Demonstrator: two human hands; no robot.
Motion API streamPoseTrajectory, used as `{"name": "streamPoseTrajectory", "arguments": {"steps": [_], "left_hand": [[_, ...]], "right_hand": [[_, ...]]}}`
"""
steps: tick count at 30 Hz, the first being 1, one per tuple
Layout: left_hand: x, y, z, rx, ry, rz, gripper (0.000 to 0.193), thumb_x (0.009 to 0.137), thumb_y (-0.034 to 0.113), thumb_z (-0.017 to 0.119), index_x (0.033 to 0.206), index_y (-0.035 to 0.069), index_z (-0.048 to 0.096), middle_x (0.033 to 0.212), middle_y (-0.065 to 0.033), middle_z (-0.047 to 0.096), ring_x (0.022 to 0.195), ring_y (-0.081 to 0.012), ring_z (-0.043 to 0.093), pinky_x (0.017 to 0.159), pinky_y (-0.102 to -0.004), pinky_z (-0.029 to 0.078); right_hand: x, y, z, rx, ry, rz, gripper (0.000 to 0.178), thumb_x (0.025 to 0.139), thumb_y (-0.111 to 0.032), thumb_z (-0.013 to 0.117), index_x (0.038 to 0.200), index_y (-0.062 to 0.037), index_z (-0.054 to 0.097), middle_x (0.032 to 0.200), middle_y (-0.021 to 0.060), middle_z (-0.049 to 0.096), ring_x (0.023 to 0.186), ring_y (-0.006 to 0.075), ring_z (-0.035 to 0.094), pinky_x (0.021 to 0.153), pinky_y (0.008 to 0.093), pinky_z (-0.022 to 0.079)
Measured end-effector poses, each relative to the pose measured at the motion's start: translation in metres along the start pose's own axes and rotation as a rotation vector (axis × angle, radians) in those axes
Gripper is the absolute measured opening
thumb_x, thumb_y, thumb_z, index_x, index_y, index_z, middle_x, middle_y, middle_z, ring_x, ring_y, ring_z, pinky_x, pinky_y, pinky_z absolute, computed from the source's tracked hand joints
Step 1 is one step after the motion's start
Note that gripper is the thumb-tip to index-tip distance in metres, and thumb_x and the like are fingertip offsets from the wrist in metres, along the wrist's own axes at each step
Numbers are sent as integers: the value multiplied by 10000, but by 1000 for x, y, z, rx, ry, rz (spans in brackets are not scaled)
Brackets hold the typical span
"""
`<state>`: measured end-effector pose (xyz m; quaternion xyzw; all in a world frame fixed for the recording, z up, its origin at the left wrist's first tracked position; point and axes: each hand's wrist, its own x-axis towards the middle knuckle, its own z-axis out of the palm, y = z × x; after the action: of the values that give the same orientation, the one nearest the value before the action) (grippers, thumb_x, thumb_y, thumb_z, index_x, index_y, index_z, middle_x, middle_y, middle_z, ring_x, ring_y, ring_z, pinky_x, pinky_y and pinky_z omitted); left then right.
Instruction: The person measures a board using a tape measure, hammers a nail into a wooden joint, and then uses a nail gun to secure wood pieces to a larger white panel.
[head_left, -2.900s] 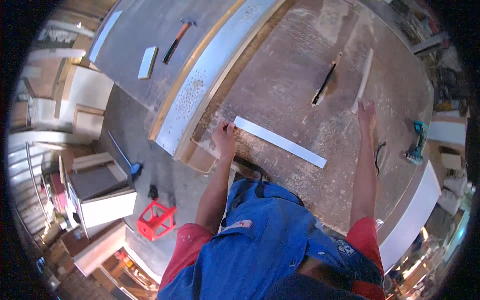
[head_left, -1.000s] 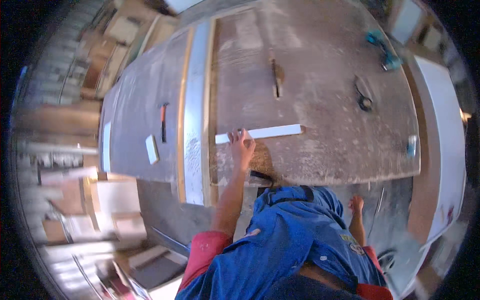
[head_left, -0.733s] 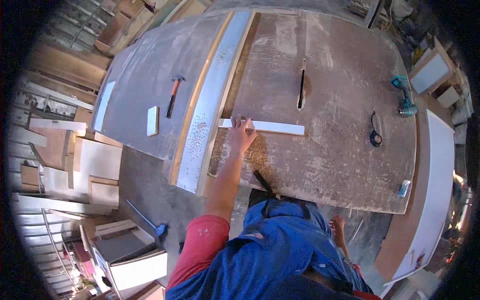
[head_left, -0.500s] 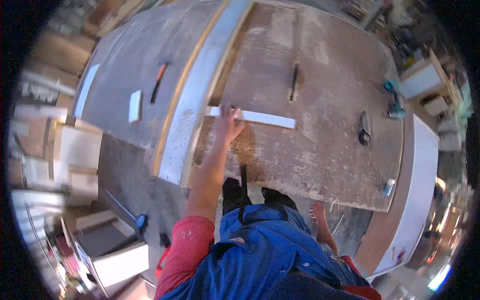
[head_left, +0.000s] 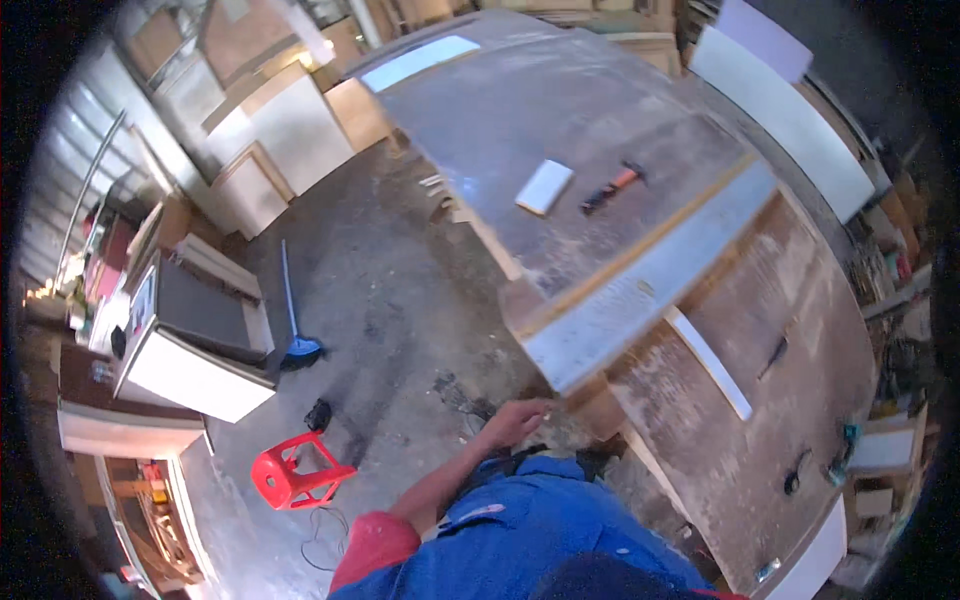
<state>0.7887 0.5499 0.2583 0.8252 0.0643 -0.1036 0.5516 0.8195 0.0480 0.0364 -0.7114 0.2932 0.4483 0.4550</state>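
Note:
My left hand (head_left: 518, 422) is off the workbench, low in front of my body and left of the bench's near corner. Its fingers are loosely bent and slightly apart, with nothing visible in them. My right hand is out of view. Nearest to the left hand is the end of a long pale board (head_left: 640, 285) with wooden edges, lying across the bench (head_left: 690, 440). A narrow white strip (head_left: 708, 362) rests beside that board, one end close to its edge. Beyond the board lie a hammer (head_left: 612, 188) with an orange and black handle and a small white block (head_left: 545, 187).
A red plastic stool (head_left: 290, 475) stands on the floor at left, near a blue broom (head_left: 300, 345) and a white-sided cabinet (head_left: 205, 380). Panels (head_left: 285, 125) lean at the far left. A teal power tool (head_left: 843, 455) sits at the bench's right edge.
My view has swung left, bringing the floor and stool into sight. My left hand has let go of the white strip and come off the bench. My right hand has left the view.

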Motion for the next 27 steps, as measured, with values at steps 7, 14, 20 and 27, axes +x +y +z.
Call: {"name": "streamPoseTrajectory", "arguments": {"steps": [7, 14, 20, 27], "left_hand": [[-162, -146, -133, -118, 505, -523, 385, 825, 206, 641, 1172, 40, 663, 1039, -119, 720, 960, -210, 690, 849, -324, 530], [-138, -205, -245, -183, 861, -569, 342, 820, 168, 621, 1124, 25, 681, 985, -104, 728, 913, -159, 682, 818, -300, 527], [-25, -247, -333, -258, 406, -561, 463, 843, 246, 657, 1262, 54, 607, 1166, -143, 681, 1066, -252, 658, 913, -359, 514], [81, -262, -515, -137, 337, -621, 463, 852, 277, 668, 1251, 50, 606, 1133, -133, 691, 1017, -226, 669, 865, -344, 530]], "right_hand": [[8, -190, 187, -342, -152, -252, 354, 954, -440, 560, 1125, -132, 591, 1024, 74, 595, 903, 214, 558, 706, 342, 454], [18, -293, 345, -515, -269, -309, 402, 958, -436, 560, 1182, -104, 580, 1097, 80, 594, 981, 210, 551, 784, 339, 450], [82, -376, 456, -685, -336, -194, 446, 961, -433, 560, 1232, -79, 571, 1159, 86, 593, 1047, 206, 546, 851, 336, 447], [119, -573, 590, -817, -432, -223, 498, 965, -429, 559, 1290, -50, 560, 1232, 93, 592, 1125, 202, 539, 929, 333, 444]]}}
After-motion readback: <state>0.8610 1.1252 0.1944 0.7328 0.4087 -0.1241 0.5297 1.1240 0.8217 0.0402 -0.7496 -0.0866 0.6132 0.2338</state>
